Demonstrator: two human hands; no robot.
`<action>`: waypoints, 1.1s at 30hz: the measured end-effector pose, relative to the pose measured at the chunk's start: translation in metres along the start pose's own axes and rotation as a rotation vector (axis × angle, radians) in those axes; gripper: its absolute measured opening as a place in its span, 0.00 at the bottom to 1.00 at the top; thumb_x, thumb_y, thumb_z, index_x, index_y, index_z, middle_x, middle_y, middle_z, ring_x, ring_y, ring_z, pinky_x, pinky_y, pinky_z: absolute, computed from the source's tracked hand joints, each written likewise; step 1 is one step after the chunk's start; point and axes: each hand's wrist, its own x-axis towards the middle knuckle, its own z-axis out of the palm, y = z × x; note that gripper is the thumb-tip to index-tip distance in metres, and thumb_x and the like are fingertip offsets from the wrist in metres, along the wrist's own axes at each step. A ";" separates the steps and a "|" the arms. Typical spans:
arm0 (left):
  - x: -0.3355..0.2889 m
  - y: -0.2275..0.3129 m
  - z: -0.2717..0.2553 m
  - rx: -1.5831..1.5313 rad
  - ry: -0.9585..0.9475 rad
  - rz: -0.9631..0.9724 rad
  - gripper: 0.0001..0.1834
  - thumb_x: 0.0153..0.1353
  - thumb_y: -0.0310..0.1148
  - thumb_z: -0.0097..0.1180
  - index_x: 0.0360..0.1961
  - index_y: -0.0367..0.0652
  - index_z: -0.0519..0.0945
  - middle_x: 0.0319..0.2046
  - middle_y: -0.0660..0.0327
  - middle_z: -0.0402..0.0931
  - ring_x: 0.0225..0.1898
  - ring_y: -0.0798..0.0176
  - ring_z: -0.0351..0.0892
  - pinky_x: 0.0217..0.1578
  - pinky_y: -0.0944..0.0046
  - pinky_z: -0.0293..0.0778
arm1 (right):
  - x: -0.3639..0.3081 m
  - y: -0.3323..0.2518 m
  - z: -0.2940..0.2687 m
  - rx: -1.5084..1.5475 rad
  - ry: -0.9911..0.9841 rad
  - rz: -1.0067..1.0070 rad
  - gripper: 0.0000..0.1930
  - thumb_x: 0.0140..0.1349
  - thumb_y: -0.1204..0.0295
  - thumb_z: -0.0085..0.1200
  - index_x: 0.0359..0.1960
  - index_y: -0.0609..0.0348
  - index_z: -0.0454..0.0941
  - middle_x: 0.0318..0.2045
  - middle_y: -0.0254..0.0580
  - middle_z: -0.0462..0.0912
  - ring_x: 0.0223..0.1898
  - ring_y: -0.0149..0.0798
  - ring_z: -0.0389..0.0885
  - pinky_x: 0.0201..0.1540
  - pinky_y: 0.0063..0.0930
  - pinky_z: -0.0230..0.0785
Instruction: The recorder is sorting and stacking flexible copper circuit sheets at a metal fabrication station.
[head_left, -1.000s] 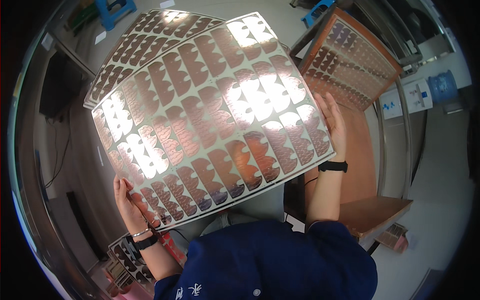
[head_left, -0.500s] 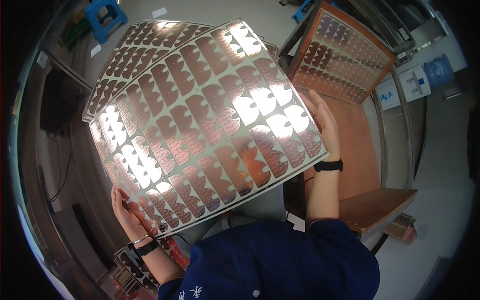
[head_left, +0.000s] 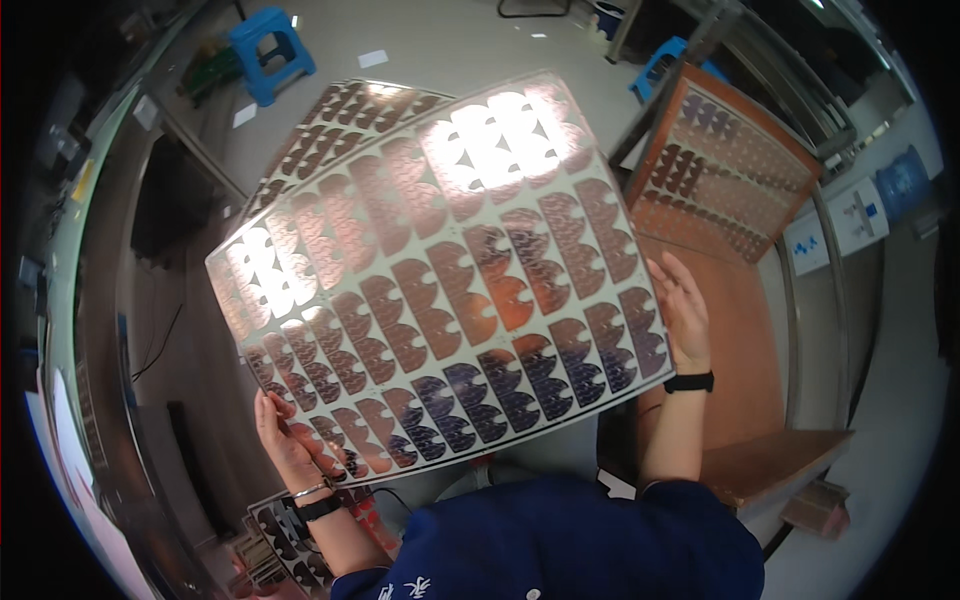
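A large pale sheet [head_left: 447,300], printed with rows of shiny coppery, notched shapes, is tilted in front of me, and bright light glares off its far part. At its near left corner my left hand [head_left: 290,445] grips the edge, some fingers hidden beneath. My right hand [head_left: 685,318] holds the right edge, with its fingers partly behind the sheet. Beyond it, partly covered, lies a pile of similar patterned sheets [head_left: 345,130]. To the right a similar patterned panel in an orange-brown frame [head_left: 808,205] leans upright.
A brown board surface [head_left: 715,310] extends on the right, with a wooden ledge [head_left: 780,465] nearer me. Metal rails stand beside it. Blue stools [head_left: 270,50] are on the floor at the far left and far right. More patterned pieces [head_left: 285,540] sit low at my left.
The sheet has tilted, so the glare has shifted across it toward its far edge. Both hands still hold it. The whole view has shifted, with surroundings appearing lower and further right.
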 end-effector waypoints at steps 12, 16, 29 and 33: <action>-0.014 0.022 0.015 -0.039 -0.138 0.084 0.12 0.64 0.33 0.48 0.45 0.39 0.74 0.27 0.70 0.70 0.28 0.77 0.66 0.31 0.76 0.62 | 0.001 -0.009 -0.024 -0.129 -0.087 0.063 0.23 0.64 0.72 0.46 0.60 0.63 0.60 0.48 0.41 0.73 0.41 0.33 0.75 0.40 0.22 0.68; -0.019 0.026 0.023 -0.048 -0.089 0.067 0.12 0.64 0.33 0.48 0.45 0.39 0.74 0.26 0.71 0.69 0.27 0.77 0.64 0.30 0.77 0.61 | 0.011 -0.009 -0.028 -0.167 -0.077 0.085 0.21 0.65 0.72 0.45 0.59 0.63 0.62 0.47 0.38 0.75 0.38 0.28 0.75 0.38 0.18 0.68; -0.007 0.047 0.017 -0.166 -0.252 0.156 0.14 0.64 0.34 0.51 0.50 0.41 0.72 0.31 0.71 0.74 0.30 0.79 0.69 0.32 0.79 0.67 | 0.030 -0.012 -0.018 -0.409 0.088 -0.110 0.12 0.66 0.74 0.45 0.49 0.63 0.70 0.38 0.34 0.78 0.38 0.26 0.75 0.42 0.19 0.67; -0.007 0.088 0.024 -0.195 -0.368 0.378 0.14 0.64 0.34 0.50 0.49 0.43 0.71 0.34 0.67 0.75 0.31 0.75 0.73 0.33 0.74 0.71 | 0.053 -0.045 -0.010 -0.312 -0.143 -0.300 0.13 0.66 0.74 0.44 0.52 0.59 0.68 0.44 0.36 0.76 0.45 0.30 0.73 0.49 0.25 0.66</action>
